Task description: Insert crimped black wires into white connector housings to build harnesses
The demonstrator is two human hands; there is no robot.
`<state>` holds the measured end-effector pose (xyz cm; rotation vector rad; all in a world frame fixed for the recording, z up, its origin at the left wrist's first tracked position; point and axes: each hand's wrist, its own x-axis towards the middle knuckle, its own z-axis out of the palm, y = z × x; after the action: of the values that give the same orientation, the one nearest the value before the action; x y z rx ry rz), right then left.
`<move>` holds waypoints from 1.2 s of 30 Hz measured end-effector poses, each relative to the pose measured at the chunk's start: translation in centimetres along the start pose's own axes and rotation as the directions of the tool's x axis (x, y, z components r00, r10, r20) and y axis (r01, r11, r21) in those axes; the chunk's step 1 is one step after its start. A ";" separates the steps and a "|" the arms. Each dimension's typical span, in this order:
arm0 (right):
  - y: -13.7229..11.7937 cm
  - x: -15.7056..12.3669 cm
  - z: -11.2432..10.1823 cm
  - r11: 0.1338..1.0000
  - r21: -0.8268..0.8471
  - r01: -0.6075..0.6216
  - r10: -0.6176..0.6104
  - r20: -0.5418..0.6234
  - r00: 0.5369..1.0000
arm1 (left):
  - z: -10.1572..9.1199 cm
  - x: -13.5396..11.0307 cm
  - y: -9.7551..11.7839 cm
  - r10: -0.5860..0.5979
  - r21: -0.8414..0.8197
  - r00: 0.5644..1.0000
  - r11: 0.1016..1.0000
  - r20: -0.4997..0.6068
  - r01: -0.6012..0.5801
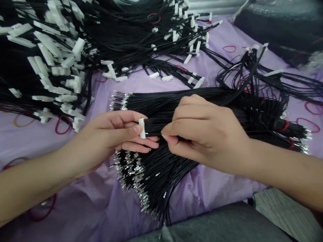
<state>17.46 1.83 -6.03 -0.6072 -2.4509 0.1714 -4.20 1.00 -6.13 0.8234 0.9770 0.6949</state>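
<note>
Between the thumb and fingers of my left hand is a small white connector housing, with black wires running out of its right side. My right hand is closed in a pinch just right of the housing, on a thin black wire that reaches toward it. Under both hands lies a thick spread of black wires with bare silver crimp terminals at their left ends. The wire's far end is hidden by my right hand.
Large heaps of black cables with white connectors fill the back left and back middle. A looser cable bunch lies at the right. Red rubber bands are scattered on the purple cloth. A clear plastic bag stands back right.
</note>
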 end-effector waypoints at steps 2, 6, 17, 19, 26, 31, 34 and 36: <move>0.0 0.0 0.3 1.000 -0.013 0.006 -0.006 -0.007 1.000 | -0.1 0.0 -0.1 0.007 0.006 1.000 1.000 0.006 -0.007; -0.1 -0.1 1.0 0.999 -0.050 0.003 -0.003 0.003 1.000 | -0.3 0.0 -0.3 0.003 0.010 1.000 1.000 -0.008 -0.003; -3.0 -0.7 0.4 0.993 -0.113 0.043 -0.028 0.135 0.991 | -0.3 0.3 0.0 -0.050 -0.133 0.998 0.990 -0.026 0.046; -2.9 -0.8 0.6 0.993 -0.105 0.060 -0.041 0.170 0.985 | -0.3 0.2 -0.1 -0.041 -0.129 0.999 0.991 -0.031 0.037; -1.5 -0.5 -0.4 0.951 0.276 -0.140 0.097 0.162 0.982 | -0.3 0.2 0.1 -0.048 -0.116 0.998 0.992 -0.027 0.044; -1.8 0.1 -1.3 0.883 0.399 -0.246 0.187 0.182 0.965 | -0.3 0.1 0.1 -0.048 -0.106 0.999 0.993 -0.022 0.046; -2.2 0.3 -1.6 0.849 0.419 -0.322 0.274 0.173 0.946 | -0.4 0.1 0.0 -0.035 -0.095 0.999 0.995 -0.011 0.033; -2.3 0.4 -1.9 0.845 0.400 -0.355 0.318 0.158 0.935 | -0.4 0.1 0.0 -0.019 -0.075 1.000 0.997 -0.020 0.018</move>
<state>17.39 -0.01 -3.73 -0.8387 -2.2570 0.8665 -4.49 1.13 -6.29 0.7422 0.9701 0.7208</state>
